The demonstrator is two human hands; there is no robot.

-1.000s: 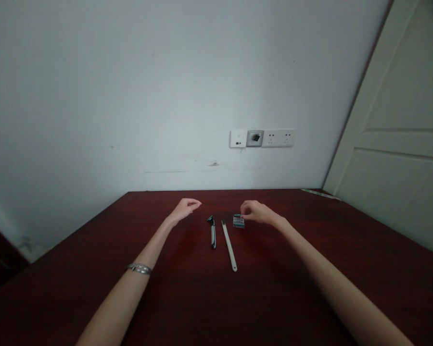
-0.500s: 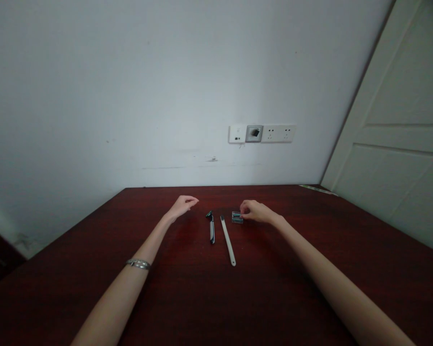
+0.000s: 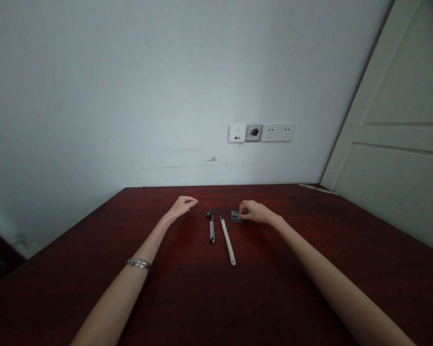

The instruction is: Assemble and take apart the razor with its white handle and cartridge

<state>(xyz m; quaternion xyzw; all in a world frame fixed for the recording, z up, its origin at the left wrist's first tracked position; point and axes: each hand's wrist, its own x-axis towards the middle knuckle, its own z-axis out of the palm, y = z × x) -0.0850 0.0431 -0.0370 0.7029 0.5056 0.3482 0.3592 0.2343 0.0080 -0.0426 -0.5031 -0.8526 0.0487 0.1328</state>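
My right hand [image 3: 254, 211] has its fingers curled and pinched at the right edge of a small clear case [image 3: 235, 217], which lies on the table with dark pieces inside that look like razor cartridges. The fingers hide that edge of the case. Left of it lies a long pale brush [image 3: 228, 242] with a short dark tip at the far end. A razor [image 3: 211, 230] with a grey and black handle rests beside the brush, its head pointing away from me. My left hand [image 3: 181, 206] is left of the razor, thumb and fingers together, apart from every object.
The dark red wooden table [image 3: 187, 298] meets a white wall [image 3: 180, 96] at the back. Sockets and a switch [image 3: 261, 133] sit on the wall. A pale door [image 3: 400, 134] stands at the right, and a thin strip [image 3: 317, 189] lies by the table's far right corner.
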